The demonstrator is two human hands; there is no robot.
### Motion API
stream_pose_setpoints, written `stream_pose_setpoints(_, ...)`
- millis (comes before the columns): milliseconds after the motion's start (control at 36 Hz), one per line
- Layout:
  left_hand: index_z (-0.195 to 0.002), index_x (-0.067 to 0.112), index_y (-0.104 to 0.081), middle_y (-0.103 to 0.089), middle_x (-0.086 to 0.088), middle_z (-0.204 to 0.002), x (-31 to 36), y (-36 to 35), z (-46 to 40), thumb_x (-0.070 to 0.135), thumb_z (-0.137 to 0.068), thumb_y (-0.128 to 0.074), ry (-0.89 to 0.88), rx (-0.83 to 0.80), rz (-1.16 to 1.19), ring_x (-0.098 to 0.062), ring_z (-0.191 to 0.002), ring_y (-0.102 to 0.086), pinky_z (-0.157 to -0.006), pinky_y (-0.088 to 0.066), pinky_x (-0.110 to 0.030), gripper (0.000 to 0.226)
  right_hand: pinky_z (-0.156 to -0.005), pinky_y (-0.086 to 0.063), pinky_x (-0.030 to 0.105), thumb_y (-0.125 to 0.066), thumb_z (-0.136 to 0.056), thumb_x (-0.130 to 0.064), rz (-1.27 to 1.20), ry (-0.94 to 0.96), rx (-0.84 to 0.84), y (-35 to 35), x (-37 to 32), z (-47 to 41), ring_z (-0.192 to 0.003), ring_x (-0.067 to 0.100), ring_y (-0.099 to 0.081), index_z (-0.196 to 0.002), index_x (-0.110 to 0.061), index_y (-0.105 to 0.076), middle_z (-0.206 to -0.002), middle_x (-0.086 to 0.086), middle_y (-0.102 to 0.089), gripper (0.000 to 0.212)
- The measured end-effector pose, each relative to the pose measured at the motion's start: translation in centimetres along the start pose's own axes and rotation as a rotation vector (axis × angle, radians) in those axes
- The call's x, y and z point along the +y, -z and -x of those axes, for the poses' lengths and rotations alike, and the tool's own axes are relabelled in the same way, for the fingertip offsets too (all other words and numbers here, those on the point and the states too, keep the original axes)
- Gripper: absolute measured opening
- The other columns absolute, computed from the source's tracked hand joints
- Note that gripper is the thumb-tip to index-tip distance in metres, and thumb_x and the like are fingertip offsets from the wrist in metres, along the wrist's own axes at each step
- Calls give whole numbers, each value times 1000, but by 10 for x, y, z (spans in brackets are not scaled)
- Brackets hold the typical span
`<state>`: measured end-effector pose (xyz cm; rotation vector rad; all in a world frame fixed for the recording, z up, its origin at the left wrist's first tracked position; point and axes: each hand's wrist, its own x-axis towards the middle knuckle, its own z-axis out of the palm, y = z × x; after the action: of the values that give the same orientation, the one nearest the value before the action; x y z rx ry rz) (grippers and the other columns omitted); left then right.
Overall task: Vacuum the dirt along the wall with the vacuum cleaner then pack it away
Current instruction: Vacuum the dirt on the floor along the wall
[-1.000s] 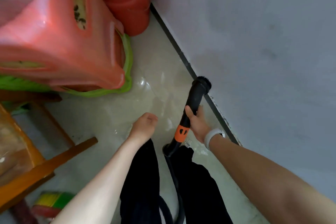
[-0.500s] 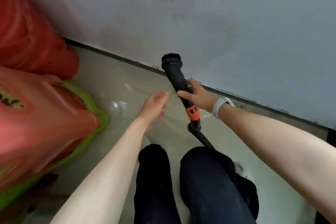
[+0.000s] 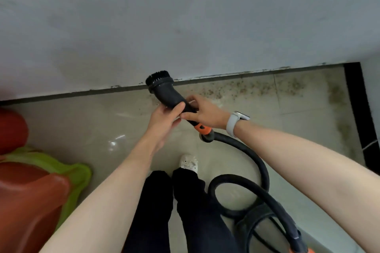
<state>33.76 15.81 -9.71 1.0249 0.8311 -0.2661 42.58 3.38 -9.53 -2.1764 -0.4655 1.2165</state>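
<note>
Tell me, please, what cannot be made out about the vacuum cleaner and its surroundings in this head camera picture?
- Vacuum body: cut off by the bottom edge, head view; only a dark and orange part shows.
- Nozzle middle: covered by the left hand and right hand.
- Red and green objects: cut by the left edge and blurred; what they are is unclear.
- Left foot: hidden under the trouser legs.
- Whether suction is on: not shown.

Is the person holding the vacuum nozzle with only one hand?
No, both the left hand and the right hand grip the black vacuum nozzle by the wall.
</note>
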Motion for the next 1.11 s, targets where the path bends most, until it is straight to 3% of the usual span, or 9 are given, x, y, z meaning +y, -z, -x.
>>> stream_pose_setpoints(83, -105, 15, -60, -68, -11, -115, -23, -12, -28, 15, -90, -64, -15, 24, 10, -26, -113, -62, -104, -45, -41, 15, -69, -44, 27, -70, -86, -33, -8, -7, 14, -1, 49, -12, -75, 10, -55, -104, -19, -44, -86, -8, -56, 34)
stream_pose_setpoints(278, -129, 8, -51, -65, -10, -121, -67, -5, -99, 24, -94, -57, -52, 74, 66, -22, -105, -67, -89, -54, -32, 39, -70, -42, 32, -71, -85, -30, 27, -38, 112, -35, 144, -50, -83, 24, -57, -112, -10, -47, -94, 5, -58, 41)
stream_pose_setpoints(361, -126, 10, -51, -64, -10, -121, -88, 12, -132, 30, -97, -52, -40, 125, 103, -20, -100, -68, -85, -54, -31, 36, -72, -44, 33, -68, -87, -34, 106, -27, 151, -58, 176, -72, -91, 28, -61, -120, -12, -47, -104, 7, -62, 45)
stream_pose_setpoints(528, -132, 6, -49, -67, -10, -117, -146, 53, -210, 37, -98, -48, 32, 168, 177, -24, -107, -65, -92, -51, -37, 47, -73, -44, 30, -62, -90, -43, 238, 54, 273, -98, 224, -132, -93, 24, -61, -132, -18, -39, -115, 4, -61, 54)
stream_pose_setpoints(694, -130, 8, -50, -65, -10, -118, -209, 98, -279, 41, -97, -48, 55, 263, 141, -21, -102, -63, -94, -48, -38, 47, -70, -45, 31, -51, -91, -54, 511, 173, 251, -131, 267, -204, -88, 27, -64, -136, -20, -36, -113, 6, -63, 58)
stream_pose_setpoints(833, -113, 19, -60, -68, -1, -109, -257, 138, -318, 50, -95, -46, 13, 299, -164, -16, -103, -62, -94, -45, -36, 38, -63, -47, 31, -47, -92, -57, 613, 256, 253, -158, 291, -255, -79, 26, -64, -134, -23, -34, -102, 5, -65, 56)
stream_pose_setpoints(944, -85, 19, -64, -64, 4, -88, -291, 182, -325, 38, -92, -59, -162, 525, -624, -22, -96, -61, -81, -41, -30, 21, -64, -49, 31, -43, -93, -59, 674, 318, 220, -176, 299, -281, -77, 24, -64, -138, -23, -31, -101, 4, -66, 59)
stream_pose_setpoints(1000, -99, 14, -67, -61, -8, -105, -307, 210, -326, 30, -88, -64, -207, 666, -887, -32, -107, -55, -90, -43, -38, 20, -64, -48, 30, -41, -94, -59, 724, 351, 198, -185, 299, -284, -78, 24, -64, -141, -23, -28, -104, 5, -65, 61)
stream_pose_setpoints(1111, -138, 17, -39, -32, -11, -146, -326, 250, -329, 49, -76, -71, 6, 719, -1160, -31, -136, -25, -108, -27, -49, 76, -61, -46, 30, -40, -94, -59, 758, 399, 154, -200, 294, -281, -75, 25, -62, -142, -24, -26, -105, 5, -64, 61)
